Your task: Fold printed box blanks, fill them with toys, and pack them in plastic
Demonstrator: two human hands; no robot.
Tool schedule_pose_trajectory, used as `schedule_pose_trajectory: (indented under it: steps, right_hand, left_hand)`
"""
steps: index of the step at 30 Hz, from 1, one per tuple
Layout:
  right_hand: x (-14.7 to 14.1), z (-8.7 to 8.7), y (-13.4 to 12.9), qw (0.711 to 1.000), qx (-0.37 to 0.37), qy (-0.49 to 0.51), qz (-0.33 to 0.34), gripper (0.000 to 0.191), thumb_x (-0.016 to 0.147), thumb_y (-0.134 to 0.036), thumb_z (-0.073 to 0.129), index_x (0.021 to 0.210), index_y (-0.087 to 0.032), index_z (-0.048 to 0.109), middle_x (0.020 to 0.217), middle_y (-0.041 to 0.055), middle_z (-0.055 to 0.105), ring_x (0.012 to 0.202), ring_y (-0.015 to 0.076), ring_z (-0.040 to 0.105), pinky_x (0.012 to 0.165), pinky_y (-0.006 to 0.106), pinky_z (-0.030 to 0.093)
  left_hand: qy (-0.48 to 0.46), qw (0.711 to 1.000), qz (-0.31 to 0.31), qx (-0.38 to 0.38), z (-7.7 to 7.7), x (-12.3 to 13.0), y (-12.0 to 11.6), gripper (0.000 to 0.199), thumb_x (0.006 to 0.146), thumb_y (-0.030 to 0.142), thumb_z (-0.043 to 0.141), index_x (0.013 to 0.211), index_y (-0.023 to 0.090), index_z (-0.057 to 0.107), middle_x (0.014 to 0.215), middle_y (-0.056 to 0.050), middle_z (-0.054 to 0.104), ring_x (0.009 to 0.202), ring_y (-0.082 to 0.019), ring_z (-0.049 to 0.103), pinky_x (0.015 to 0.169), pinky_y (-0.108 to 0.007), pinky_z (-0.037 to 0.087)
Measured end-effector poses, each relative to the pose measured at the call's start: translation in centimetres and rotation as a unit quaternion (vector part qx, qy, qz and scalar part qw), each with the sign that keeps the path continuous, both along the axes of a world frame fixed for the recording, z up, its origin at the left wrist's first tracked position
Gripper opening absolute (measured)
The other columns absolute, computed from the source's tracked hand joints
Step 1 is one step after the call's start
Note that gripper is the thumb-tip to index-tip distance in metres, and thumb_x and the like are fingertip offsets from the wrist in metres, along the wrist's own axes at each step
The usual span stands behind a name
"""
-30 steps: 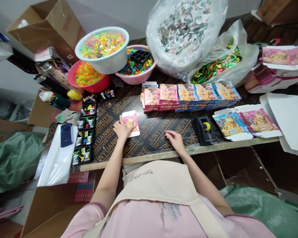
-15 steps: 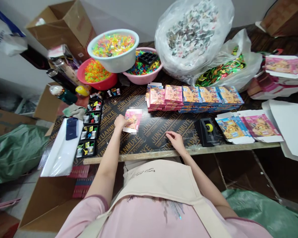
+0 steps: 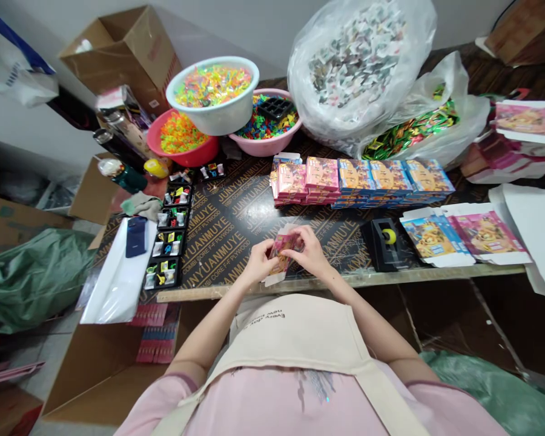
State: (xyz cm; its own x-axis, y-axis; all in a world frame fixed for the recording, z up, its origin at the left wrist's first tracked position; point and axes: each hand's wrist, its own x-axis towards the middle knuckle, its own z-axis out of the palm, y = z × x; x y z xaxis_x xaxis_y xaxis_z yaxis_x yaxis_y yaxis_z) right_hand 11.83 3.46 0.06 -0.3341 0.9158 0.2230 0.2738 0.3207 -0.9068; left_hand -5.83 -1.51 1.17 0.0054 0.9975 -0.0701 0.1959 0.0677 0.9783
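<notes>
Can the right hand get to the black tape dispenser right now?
Probably yes. Only bare tabletop lies between the right hand and the black tape dispenser. But both hands are holding a small pink carton, so the right one would likely have to let go first.

Phone [image 3: 137, 237] on plastic sheets [image 3: 113, 272] | trays [image 3: 167, 244] right | tape dispenser [image 3: 381, 245] beyond, rightward

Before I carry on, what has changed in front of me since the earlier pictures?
The pink carton has moved right and closer to you and is now turned at an angle. Your left hand went with it; your right hand, empty before, moved left and has taken hold too. The stacked boxes, tape dispenser and filled trays stayed put.
</notes>
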Motion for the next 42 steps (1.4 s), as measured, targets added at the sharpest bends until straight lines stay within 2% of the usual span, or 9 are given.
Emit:
schedule_pose_trajectory:
  steps: [5,8,14,17,21,28,31,37,42]
  right_hand:
    - [1.0,1.5,-0.5,0.997,-0.059,-0.006,0.049,0.034,0.076,-0.044,0.077,0.072,-0.023,0.05,0.073,-0.0024,0.055,0.061,0.0125,0.043,0.059,0.027,0.039]
    - [1.5,1.7,-0.7,0.993,-0.092,0.024,0.07,0.035,0.074,-0.046,0.078,0.072,-0.023,0.052,0.067,-0.0044,0.053,0.06,0.0124,0.046,0.061,0.027,0.041]
    - [2.3,0.1,0.3,0.976,-0.159,0.15,0.006,0.068,0.057,-0.059,0.085,0.112,-0.024,0.065,0.108,0.0074,0.069,0.089,0.0209,0.064,0.075,0.032,0.054]
    - [2.8,-0.7,0.0,0.96,-0.232,0.144,0.061,0.055,0.062,-0.061,0.082,0.098,-0.021,0.074,0.092,0.0062,0.075,0.082,0.0235,0.068,0.077,0.037,0.057]
    - [2.7,-1.9,-1.4,0.971,-0.193,0.12,-0.075,0.037,0.07,-0.055,0.077,0.081,-0.02,0.077,0.079,0.0055,0.077,0.075,0.0258,0.069,0.077,0.043,0.057]
    - [1.0,-2.9,-3.5,0.948,-0.169,0.21,-0.17,0.063,0.082,-0.075,0.048,0.104,-0.02,0.071,0.106,0.0113,0.076,0.102,0.0276,0.069,0.091,0.041,0.056]
    - [0.8,-2.5,-3.2,0.938,-0.187,0.238,-0.168,0.065,0.09,-0.068,0.029,0.106,-0.02,0.07,0.113,0.0128,0.074,0.111,0.0287,0.067,0.095,0.042,0.053]
    - [2.0,-0.8,-1.4,0.944,-0.224,0.197,-0.14,0.031,0.076,-0.038,0.051,0.086,-0.02,0.074,0.096,0.0073,0.077,0.094,0.0281,0.069,0.086,0.04,0.055]
    - [2.1,-0.2,-0.9,0.929,-0.254,0.246,-0.11,0.031,0.076,-0.038,0.054,0.094,-0.021,0.073,0.099,0.0074,0.077,0.096,0.0271,0.07,0.086,0.039,0.056]
  left_hand:
    - [-0.256,0.957,-0.1,-0.097,-0.7,1.4,-1.1,0.058,0.056,0.023,0.075,0.113,0.026,0.065,0.122,-0.005,0.066,0.118,-0.028,0.059,0.103,-0.041,0.043]
    - [-0.332,0.92,-0.122,-0.167,-1.0,2.0,-1.4,0.073,0.052,0.022,0.079,0.123,0.025,0.062,0.12,-0.006,0.068,0.119,-0.03,0.059,0.106,-0.043,0.042]
    - [-0.3,0.938,-0.01,-0.172,0.0,2.6,-0.9,0.059,0.051,0.027,0.083,0.107,0.019,0.069,0.094,-0.004,0.074,0.089,-0.023,0.068,0.086,-0.036,0.052]
    - [-0.273,0.946,-0.019,-0.171,-0.1,2.7,-0.3,0.045,0.055,0.036,0.083,0.095,0.018,0.073,0.081,-0.004,0.074,0.075,-0.022,0.067,0.078,-0.036,0.054]
    - [-0.166,0.979,0.043,-0.107,-1.0,3.3,0.8,0.033,0.05,0.035,0.086,0.073,0.017,0.073,0.073,-0.002,0.072,0.073,-0.021,0.066,0.082,-0.036,0.053]
    - [-0.327,0.923,0.182,-0.092,-1.9,5.6,1.3,0.033,0.067,0.051,0.073,0.073,0.019,0.072,0.075,0.0,0.073,0.075,-0.017,0.065,0.077,-0.029,0.052]
    - [-0.293,0.937,0.175,-0.077,-1.9,5.6,1.3,0.025,0.064,0.043,0.072,0.062,0.019,0.067,0.065,0.003,0.067,0.067,-0.014,0.06,0.07,-0.027,0.049]
    - [-0.217,0.967,0.126,-0.037,-1.0,4.6,1.5,0.021,0.061,0.025,0.06,0.08,0.02,0.066,0.079,0.0,0.069,0.077,-0.016,0.061,0.072,-0.027,0.048]
    - [-0.236,0.961,0.129,-0.057,-0.7,4.5,1.8,0.03,0.057,0.021,0.052,0.086,0.022,0.06,0.081,0.0,0.066,0.07,-0.015,0.058,0.066,-0.026,0.047]
